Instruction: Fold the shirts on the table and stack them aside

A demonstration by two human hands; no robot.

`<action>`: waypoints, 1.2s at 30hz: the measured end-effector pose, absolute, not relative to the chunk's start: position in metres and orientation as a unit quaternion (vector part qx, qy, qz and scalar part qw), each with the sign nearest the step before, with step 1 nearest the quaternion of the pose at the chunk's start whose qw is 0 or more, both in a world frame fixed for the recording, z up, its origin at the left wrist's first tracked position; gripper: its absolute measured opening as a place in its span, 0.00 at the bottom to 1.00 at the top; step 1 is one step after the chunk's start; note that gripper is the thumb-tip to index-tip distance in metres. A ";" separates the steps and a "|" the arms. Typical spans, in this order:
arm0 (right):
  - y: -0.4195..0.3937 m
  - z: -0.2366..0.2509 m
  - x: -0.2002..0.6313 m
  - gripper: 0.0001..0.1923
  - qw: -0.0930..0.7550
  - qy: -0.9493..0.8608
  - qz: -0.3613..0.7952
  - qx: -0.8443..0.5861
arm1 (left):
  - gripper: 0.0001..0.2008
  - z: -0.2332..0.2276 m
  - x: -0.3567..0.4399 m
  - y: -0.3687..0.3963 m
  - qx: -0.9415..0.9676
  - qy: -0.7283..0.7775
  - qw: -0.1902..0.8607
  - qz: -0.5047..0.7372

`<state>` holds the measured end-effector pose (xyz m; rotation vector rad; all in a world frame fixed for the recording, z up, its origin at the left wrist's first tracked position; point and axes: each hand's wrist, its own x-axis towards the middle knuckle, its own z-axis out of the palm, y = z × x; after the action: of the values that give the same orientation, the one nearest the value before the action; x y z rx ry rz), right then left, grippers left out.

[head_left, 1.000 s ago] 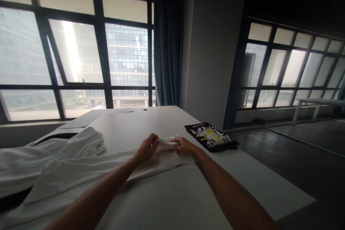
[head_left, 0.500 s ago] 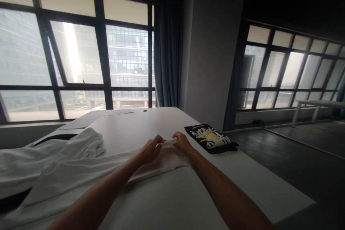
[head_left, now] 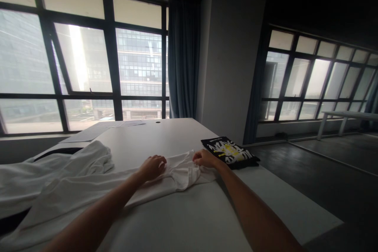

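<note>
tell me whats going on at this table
A person is working a white cloth garment spread across a white table. Their left hand presses down on the fabric, while the right hand grips its bunched far end. A folded black garment with a yellow and white print lies on the table just beyond the right hand. Some flat papers lie near the windows.

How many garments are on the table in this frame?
3, maybe more hidden in the folds: a white garment under both hands, a bunched white garment at far left, and a folded black printed garment right.
</note>
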<state>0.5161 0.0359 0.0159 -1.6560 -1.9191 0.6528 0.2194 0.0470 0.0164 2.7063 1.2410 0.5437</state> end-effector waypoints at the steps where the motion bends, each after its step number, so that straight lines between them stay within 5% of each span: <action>1: 0.037 0.014 0.511 0.06 0.258 -0.710 0.192 -0.626 | 0.13 0.016 0.212 0.055 0.880 0.436 0.048 0.182; 8: 0.050 -0.012 0.493 0.28 0.250 -0.653 0.006 -0.715 | 0.06 0.002 0.156 0.085 0.816 0.550 0.041 0.173; 16: 0.087 -0.007 0.503 0.13 0.399 -0.607 0.076 -0.683 | 0.10 -0.004 0.143 0.104 0.801 0.565 0.063 0.189; 24: 0.113 0.001 0.490 0.13 0.387 -0.592 0.035 -0.706 | 0.11 0.000 0.136 0.113 0.789 0.581 0.066 0.191; 32: 0.057 0.014 0.460 0.16 0.178 -0.813 0.189 -0.521 | 0.19 0.012 0.121 0.087 0.823 0.539 0.053 0.171; 36: 0.038 0.019 0.479 0.16 0.143 -0.817 0.208 -0.518 | 0.24 0.021 0.096 0.046 0.873 0.464 0.073 0.132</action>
<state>0.4793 0.0383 0.0192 -1.4944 -2.3565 0.6006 0.0957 0.0457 0.0213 2.6214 1.3949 0.3971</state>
